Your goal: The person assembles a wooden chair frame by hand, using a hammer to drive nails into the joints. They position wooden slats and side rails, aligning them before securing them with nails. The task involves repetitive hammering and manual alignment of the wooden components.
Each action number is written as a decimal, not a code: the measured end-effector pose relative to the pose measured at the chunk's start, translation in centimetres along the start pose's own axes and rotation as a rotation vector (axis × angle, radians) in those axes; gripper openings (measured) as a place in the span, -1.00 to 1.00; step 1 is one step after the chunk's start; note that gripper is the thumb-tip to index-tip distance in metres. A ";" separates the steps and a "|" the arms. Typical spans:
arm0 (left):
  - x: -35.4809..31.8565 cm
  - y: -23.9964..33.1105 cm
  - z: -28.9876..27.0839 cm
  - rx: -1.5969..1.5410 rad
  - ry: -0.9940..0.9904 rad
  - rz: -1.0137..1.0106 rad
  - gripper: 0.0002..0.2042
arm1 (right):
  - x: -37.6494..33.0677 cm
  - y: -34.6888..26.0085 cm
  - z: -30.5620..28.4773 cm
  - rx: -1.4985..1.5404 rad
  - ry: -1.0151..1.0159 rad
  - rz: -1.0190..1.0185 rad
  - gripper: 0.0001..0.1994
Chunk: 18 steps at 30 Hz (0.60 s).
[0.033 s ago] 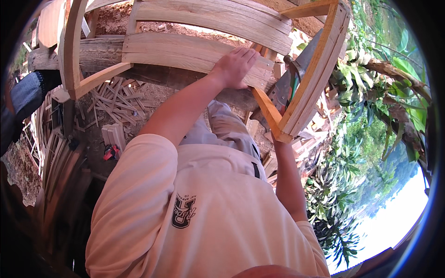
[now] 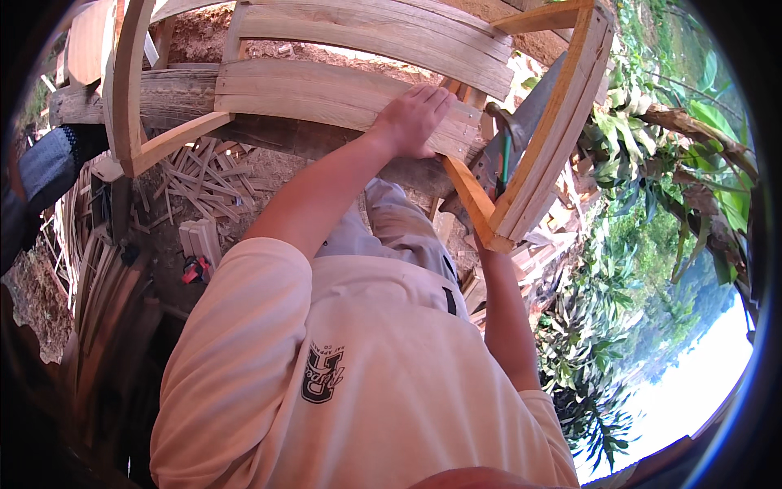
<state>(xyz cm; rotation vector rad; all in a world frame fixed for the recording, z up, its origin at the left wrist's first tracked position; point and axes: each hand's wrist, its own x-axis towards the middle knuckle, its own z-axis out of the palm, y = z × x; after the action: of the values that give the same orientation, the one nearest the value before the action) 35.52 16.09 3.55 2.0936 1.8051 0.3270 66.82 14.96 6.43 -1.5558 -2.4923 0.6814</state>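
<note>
At the far left, grey-blue fabric [image 2: 46,160] shows beside a bundle of long, thin wooden strips [image 2: 91,281]. Next comes a pale timber frame, whose curved left upright [image 2: 124,81] meets a straight light-wood crosspiece [image 2: 183,140] at its lower corner. Below the crosspiece, thin pale offcut sticks [image 2: 213,175] lie heaped on the ground; under them, a small red-and-black object [image 2: 195,269] sits beside short pale wooden blocks [image 2: 199,238].

A broad, pale, slightly bowed wooden slat [image 2: 301,91] spans the frame's middle. Near its right end the left hand [image 2: 414,121] lies across it, fingers together toward the upper edge, thumb by the lower edge; whether it clasps the wood or only rests there, I cannot tell.

Just right of this hand, an orange-toned wooden brace [image 2: 470,196] slants down to the lower corner of the frame's thick right post [image 2: 558,122]. The right forearm [image 2: 508,314] passes behind that corner, hiding most of the hand; its grip cannot be told. Above the corner, a green-handled hammer [image 2: 505,155] shows between brace and post. Green leafy plants [image 2: 627,155] fill the far right.
</note>
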 end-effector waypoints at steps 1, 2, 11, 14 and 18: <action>-0.1 0.0 0.0 0.008 0.005 0.004 0.06 | 0.0 -0.2 -0.3 -0.072 0.012 -0.053 -0.67; -0.2 0.2 0.1 -0.012 -0.010 -0.010 0.06 | 0.2 -0.4 -0.5 -0.144 0.029 -0.107 -0.68; -0.3 0.0 0.1 -0.005 0.020 -0.003 0.06 | 0.0 0.6 0.1 0.094 -0.038 0.068 -0.64; 0.5 -0.3 -0.3 0.004 0.027 0.013 0.07 | -0.4 2.6 1.6 0.067 0.014 -0.029 -0.64; -0.3 0.1 0.3 -0.020 0.031 -0.004 0.07 | 0.2 1.1 0.1 0.305 0.001 0.057 -0.65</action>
<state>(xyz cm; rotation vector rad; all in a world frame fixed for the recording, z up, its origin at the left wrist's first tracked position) 35.68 15.78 3.28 2.0817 1.8162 0.3772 67.60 15.56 5.85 -1.5152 -2.2198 1.0137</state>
